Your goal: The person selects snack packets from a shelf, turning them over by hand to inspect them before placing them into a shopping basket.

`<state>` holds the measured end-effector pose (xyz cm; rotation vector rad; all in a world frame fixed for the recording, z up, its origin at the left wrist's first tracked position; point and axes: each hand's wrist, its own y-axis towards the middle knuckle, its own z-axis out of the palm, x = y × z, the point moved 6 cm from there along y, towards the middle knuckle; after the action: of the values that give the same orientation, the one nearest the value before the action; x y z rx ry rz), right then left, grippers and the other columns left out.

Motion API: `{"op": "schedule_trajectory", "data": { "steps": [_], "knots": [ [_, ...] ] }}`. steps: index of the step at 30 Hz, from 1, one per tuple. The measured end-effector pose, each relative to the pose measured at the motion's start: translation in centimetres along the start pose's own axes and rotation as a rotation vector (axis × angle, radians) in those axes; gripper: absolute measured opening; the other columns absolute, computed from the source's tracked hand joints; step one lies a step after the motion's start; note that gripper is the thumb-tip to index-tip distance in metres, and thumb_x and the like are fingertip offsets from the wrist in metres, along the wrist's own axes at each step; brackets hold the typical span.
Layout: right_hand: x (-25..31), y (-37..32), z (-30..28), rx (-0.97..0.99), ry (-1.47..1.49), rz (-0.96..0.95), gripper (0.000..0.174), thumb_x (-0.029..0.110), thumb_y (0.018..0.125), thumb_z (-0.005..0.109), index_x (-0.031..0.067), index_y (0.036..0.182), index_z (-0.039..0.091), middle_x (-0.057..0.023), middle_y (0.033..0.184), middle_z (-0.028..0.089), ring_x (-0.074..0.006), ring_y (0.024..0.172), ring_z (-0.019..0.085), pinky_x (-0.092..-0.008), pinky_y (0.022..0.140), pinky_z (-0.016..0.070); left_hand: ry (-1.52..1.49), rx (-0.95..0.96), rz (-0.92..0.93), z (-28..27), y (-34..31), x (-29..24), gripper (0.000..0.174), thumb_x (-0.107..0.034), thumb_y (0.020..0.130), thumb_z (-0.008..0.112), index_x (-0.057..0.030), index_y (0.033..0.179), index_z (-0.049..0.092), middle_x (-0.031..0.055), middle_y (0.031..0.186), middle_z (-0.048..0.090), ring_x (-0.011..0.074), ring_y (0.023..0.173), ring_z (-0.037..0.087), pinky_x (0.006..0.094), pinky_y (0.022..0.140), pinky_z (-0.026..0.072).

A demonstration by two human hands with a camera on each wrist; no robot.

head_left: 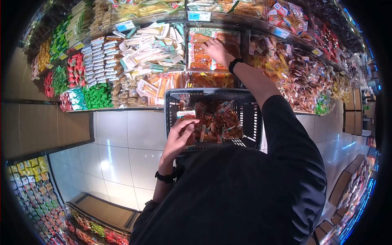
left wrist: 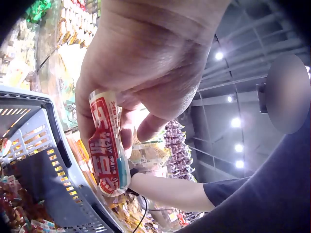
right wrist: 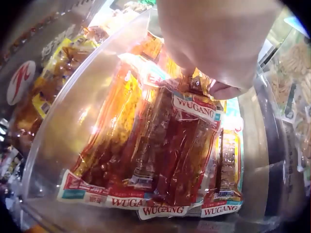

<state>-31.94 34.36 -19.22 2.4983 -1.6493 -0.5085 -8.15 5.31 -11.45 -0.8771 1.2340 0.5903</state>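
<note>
My left hand (head_left: 178, 139) is over the black basket and pinches a small sealed snack packet (left wrist: 108, 145) with a red and white label. In the head view the packet's WUGANG end shows above the fingers. My right hand (head_left: 218, 52) reaches into a clear shelf bin, its fingers on the orange-brown snack packets (right wrist: 189, 150) lettered WUGANG. The right wrist view shows the thumb near the top of the pile; most of the other fingers are hidden behind the hand. Similar packets (head_left: 218, 120) lie inside the basket (head_left: 212, 91).
Bins of wrapped snacks run along the shelf, with white-and-green packets (head_left: 153, 47) left of the right hand's bin and brown packets (head_left: 286, 61) to its right. The bin's clear wall (right wrist: 82, 111) rises beside the pile. Tiled floor (head_left: 122, 159) shows left of the basket.
</note>
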Motion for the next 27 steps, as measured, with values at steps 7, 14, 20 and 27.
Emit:
{"op": "schedule_trajectory", "data": {
  "steps": [7, 14, 20, 27],
  "knots": [
    [-0.9, -0.1, 0.5, -0.028, 0.245, 0.135, 0.031, 0.009, 0.086, 0.063, 0.0103, 0.116, 0.064, -0.0111, 0.109, 0.063, -0.0314, 0.116, 0.054, -0.0435, 0.1, 0.0426, -0.024, 0.026, 0.0, 0.4, 0.1, -0.7, 0.024, -0.012, 0.103, 0.054, -0.0029, 0.121, 0.067, 0.0048, 0.102, 0.056, 0.0091, 0.079, 0.058, 0.025, 0.069, 0.0531],
    [-0.5, -1.0, -4.5, -0.128, 0.411, 0.125, 0.036, 0.005, 0.079, 0.07, 0.0073, 0.114, 0.063, -0.0131, 0.118, 0.058, -0.0333, 0.114, 0.053, -0.0461, 0.098, 0.0426, -0.128, 0.108, 0.062, 0.0, 0.2, -2.9, 0.041, 0.009, 0.094, 0.037, -0.0014, 0.124, 0.063, 0.0086, 0.114, 0.055, 0.0124, 0.084, 0.061, 0.0297, 0.081, 0.0568],
    [6.5, -6.9, -16.7, -0.236, 1.305, 0.367, 0.018, 0.005, 0.09, 0.067, 0.0023, 0.108, 0.061, -0.006, 0.098, 0.065, -0.0174, 0.084, 0.062, -0.0308, 0.078, 0.051, -0.399, 0.03, 0.218, 1.2, -0.8, -6.7, 0.044, 0.01, 0.099, 0.041, -0.0088, 0.137, 0.031, 0.0167, 0.134, 0.05, 0.0245, 0.108, 0.064, 0.0388, 0.092, 0.0581],
    [18.7, -16.0, -27.0, 0.179, 1.821, 0.419, 0.033, 0.01, 0.092, 0.071, -0.0031, 0.119, 0.057, -0.0081, 0.103, 0.07, -0.0151, 0.098, 0.067, -0.0306, 0.087, 0.0534, -0.175, -0.005, 0.402, 3.4, -2.4, -11.0, 0.085, 0.011, 0.096, 0.05, -0.0208, 0.158, 0.0, 0.0207, 0.141, 0.047, 0.0287, 0.117, 0.06, 0.0434, 0.1, 0.051]
  ]
}}
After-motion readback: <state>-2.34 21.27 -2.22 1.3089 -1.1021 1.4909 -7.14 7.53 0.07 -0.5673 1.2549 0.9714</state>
